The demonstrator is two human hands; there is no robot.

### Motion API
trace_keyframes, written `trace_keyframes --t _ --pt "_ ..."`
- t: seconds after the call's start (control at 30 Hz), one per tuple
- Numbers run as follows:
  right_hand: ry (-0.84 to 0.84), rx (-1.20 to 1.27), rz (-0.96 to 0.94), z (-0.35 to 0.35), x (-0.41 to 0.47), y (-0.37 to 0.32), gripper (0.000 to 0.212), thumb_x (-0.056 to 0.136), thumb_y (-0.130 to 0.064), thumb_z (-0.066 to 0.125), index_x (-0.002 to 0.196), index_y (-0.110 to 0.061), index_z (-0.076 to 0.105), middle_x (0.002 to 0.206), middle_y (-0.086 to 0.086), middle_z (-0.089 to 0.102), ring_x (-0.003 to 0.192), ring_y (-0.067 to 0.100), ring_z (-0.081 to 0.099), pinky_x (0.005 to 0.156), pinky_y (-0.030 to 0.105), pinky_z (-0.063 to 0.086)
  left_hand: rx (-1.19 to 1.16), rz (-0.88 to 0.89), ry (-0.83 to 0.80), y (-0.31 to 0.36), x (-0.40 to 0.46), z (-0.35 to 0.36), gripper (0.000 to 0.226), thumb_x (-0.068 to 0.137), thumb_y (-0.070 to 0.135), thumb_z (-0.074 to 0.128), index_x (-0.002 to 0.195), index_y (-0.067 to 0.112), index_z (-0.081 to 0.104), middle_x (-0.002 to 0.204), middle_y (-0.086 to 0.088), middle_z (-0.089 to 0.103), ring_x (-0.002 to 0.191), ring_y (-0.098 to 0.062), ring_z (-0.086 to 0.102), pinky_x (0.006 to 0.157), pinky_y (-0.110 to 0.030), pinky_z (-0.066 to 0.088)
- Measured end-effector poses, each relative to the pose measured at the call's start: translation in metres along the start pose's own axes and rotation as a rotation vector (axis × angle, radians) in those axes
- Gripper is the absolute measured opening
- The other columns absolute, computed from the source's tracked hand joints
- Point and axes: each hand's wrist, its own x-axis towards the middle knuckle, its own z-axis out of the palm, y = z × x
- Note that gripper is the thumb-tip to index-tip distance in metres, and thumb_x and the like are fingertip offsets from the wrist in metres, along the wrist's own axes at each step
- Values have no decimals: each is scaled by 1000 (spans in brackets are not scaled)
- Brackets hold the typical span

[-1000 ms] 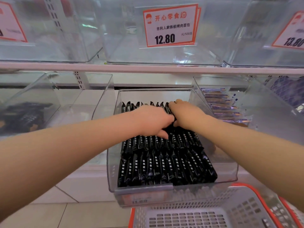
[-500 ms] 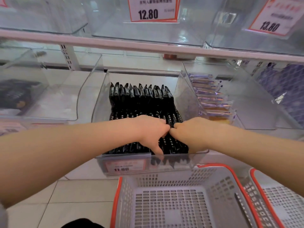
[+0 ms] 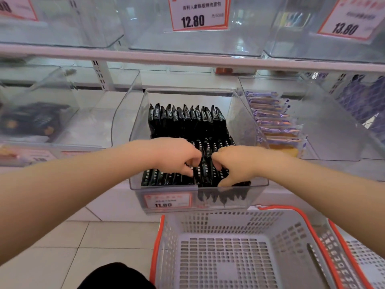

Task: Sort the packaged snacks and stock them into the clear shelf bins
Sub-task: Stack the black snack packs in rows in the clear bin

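The black snack packs [image 3: 187,119] stand in neat rows inside a clear bin [image 3: 239,113] in the middle of the lower shelf. The person's left hand [image 3: 177,157] and right hand [image 3: 233,163] are both down in the front rows, close side by side. The left grip is curled, and its fingers pinch a black pack. The right grip is curled too, and its fingers press into the packs and hold some near the front wall of the bin. A price tag [image 3: 166,201] reading 11.80 sits on the front of the bin.

Just to the right, another clear bin holds purple snack packs [image 3: 270,115]. To the left, a bin holds dark packs [image 3: 35,119] that look blurry. On the shelf above are more clear bins with price cards, one [image 3: 198,13] reading 12.80. Below the hands stands a grey basket [image 3: 291,226] with an orange rim, on the tiled floor [image 3: 62,247].
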Motion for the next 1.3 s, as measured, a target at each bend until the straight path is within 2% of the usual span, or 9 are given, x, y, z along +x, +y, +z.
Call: trace_keyframes --t 0.1,0.2,0.37,0.53,0.63,0.73,0.93,1.13,1.3 --pt "72 -79 31 5 2 -2 40 78 -43 67 94 -19 40 105 4 52 96 27 55 76 38 49 70 -57 -38 -12 -15 -6 22 91 25 55 113 21 55 109 4 61 89 -10 52 81 -28 45" --pt "132 -103 12 6 3 -4 37 79 -37 66 102 -16 47 107 4 53 95 26 55 73 36 48 220 -112 -135 -17 -29 -10 32 87 38 59 114 22 53 109 6 58 98 -15 52 79 -32 47" --pt "58 232 -151 -4 5 -13 35 75 -36 74 97 -23 51 94 -6 51 80 10 46 64 20 35 432 -202 -281 -11 -38 -3 52 77 52 63 118 23 47 114 4 55 101 -19 55 63 -31 39" --pt "200 255 -262 0 25 -37 30 81 -22 67 106 -12 55 107 3 55 90 14 47 72 20 35 531 -261 -222 -5 -31 10 44 82 40 61 118 18 48 110 -1 57 98 -23 59 65 -33 45" --pt "186 223 -274 -1 35 -44 34 82 -28 67 109 -15 53 109 2 51 97 17 46 83 27 41 556 -273 -189 -7 -30 11 41 82 42 63 114 18 54 104 0 61 93 -22 62 61 -32 44" --pt "206 124 -227 2 41 -46 33 81 -32 67 104 -17 49 106 1 48 99 18 45 83 35 45 490 -247 -170 -9 -32 10 40 81 44 63 111 19 53 105 1 60 92 -21 60 60 -31 42" --pt "270 135 -162 7 43 -46 30 82 -31 66 102 -14 52 106 3 50 93 18 45 73 26 36 178 -219 -241 -12 -27 1 57 76 54 65 116 18 47 88 8 50 84 -16 48 63 -27 38" --pt "157 211 -93 -14 19 -25 49 69 -45 76 102 -18 51 101 -3 47 90 16 49 79 31 45 389 -270 -117 -12 -21 14 50 80 51 63 112 16 48 89 2 51 75 -19 47 48 -29 32" --pt "-92 -8 89 -20 -2 -4 56 68 -49 76 107 -19 50 109 0 54 96 20 53 81 36 48 395 -270 -72 -10 -19 16 46 83 45 62 115 16 47 96 0 55 77 -20 51 43 -27 27"
